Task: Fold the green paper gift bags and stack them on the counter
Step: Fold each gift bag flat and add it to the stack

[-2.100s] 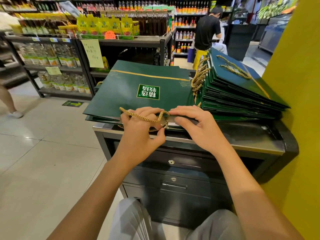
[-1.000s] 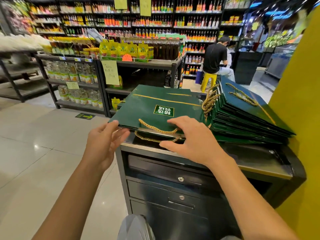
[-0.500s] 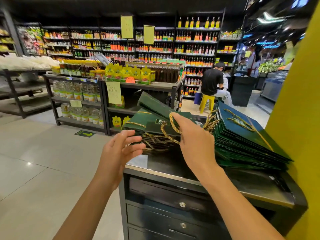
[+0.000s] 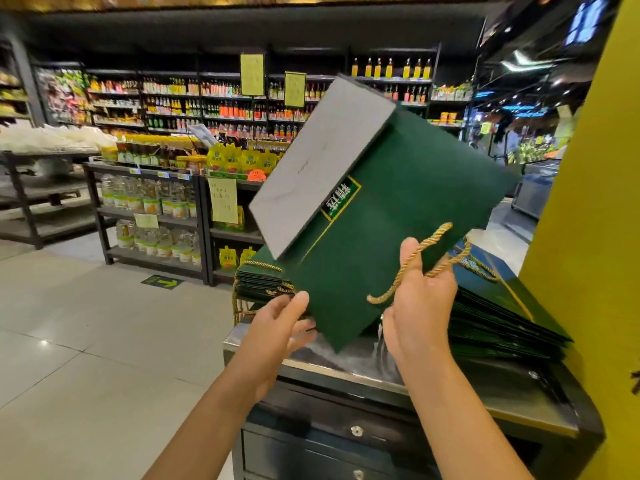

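Slanting above right hand (image 4: 420,306) grip, green bag (image 4: 398,209)

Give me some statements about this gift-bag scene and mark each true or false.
1. The bag is held in the air above the counter. True.
2. The right hand grips the bag's rope handle. True.
3. The bag hangs level. False: it is tilted, its grey base pointing up and left.
4. The counter holds no other bags. False: a stack of green bags lies at the right.
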`<state>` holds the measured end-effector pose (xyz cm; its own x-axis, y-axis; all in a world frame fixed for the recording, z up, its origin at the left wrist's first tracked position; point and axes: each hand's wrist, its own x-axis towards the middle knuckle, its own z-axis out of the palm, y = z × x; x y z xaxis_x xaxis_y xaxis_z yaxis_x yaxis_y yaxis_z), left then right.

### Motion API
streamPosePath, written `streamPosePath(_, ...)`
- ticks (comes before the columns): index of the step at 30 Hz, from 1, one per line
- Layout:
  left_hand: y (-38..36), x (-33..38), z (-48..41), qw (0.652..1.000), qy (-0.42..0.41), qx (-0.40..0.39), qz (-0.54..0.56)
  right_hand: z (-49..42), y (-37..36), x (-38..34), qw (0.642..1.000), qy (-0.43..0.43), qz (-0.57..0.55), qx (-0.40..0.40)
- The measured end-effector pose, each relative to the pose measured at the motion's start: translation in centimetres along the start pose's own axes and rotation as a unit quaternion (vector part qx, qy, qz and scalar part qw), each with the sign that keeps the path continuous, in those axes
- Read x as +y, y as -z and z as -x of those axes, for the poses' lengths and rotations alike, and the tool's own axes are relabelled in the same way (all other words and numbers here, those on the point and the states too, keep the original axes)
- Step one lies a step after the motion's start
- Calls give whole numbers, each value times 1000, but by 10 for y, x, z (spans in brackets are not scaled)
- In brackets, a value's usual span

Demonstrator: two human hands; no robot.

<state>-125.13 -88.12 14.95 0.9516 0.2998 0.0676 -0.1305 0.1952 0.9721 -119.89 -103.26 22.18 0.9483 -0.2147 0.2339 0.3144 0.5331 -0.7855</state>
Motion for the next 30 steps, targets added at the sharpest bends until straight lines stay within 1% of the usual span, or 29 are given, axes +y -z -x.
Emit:
streamPosePath(2, -3, 0, 0, 999, -16, 5, 34, 2, 2, 10, 995, -72, -67, -16)
streamPosePath(4, 0, 0, -1, 995, -33, 19, 88, 4, 8, 17, 990, -117, -72, -29)
streamPosePath(6, 8, 1, -3, 991, -48, 27, 124, 3, 18, 23, 988, -140, -26, -58)
streamPosePath(8, 20, 5, -5, 990, -60, 42, 116, 2, 32, 27, 978, -162, 40, -124)
streamPosePath(10, 30, 10, -8, 992, -56, 64, 89, 0, 47, 30, 951, -197, 130, -198)
streamPosePath(11, 35, 10, -10, 993, -54, 78, 78, 0, 54, 31, 931, -210, 192, -230)
streamPosePath(14, 46, 6, -16, 992, -51, 110, 41, 2, 70, 27, 852, -207, 367, -311)
streamPosePath(16, 50, -2, -22, 991, -53, 125, 3, 3, 76, 22, 805, -176, 440, -356)
streamPosePath(18, 53, -13, -27, 988, -53, 140, -31, 4, 77, 19, 778, -112, 481, -389)
streamPosePath(19, 54, -17, -29, 987, -53, 147, -46, 5, 76, 20, 776, -71, 486, -396)
streamPosePath(22, 57, -27, -35, 975, -76, 167, -130, 10, 67, 31, 800, 74, 455, -385)
streamPosePath(23, 58, -29, -36, 968, -87, 171, -162, 11, 63, 38, 789, 122, 460, -387)
streamPosePath(24, 58, -30, -37, 961, -96, 173, -191, 11, 59, 48, 764, 166, 482, -396)
streamPosePath(25, 59, -32, -38, 955, -105, 174, -215, 11, 55, 58, 729, 203, 513, -405)
streamPosePath(26, 60, -33, -38, 951, -109, 174, -233, 10, 50, 67, 698, 230, 542, -408)
streamPosePath(27, 61, -35, -37, 947, -114, 173, -247, 10, 46, 75, 675, 243, 566, -405)
streamPosePath(28, 62, -37, -38, 944, -116, 171, -259, 9, 42, 83, 663, 248, 583, -399)
streamPosePath(30, 64, -40, -36, 940, -120, 166, -273, 9, 40, 94, 657, 255, 593, -389)
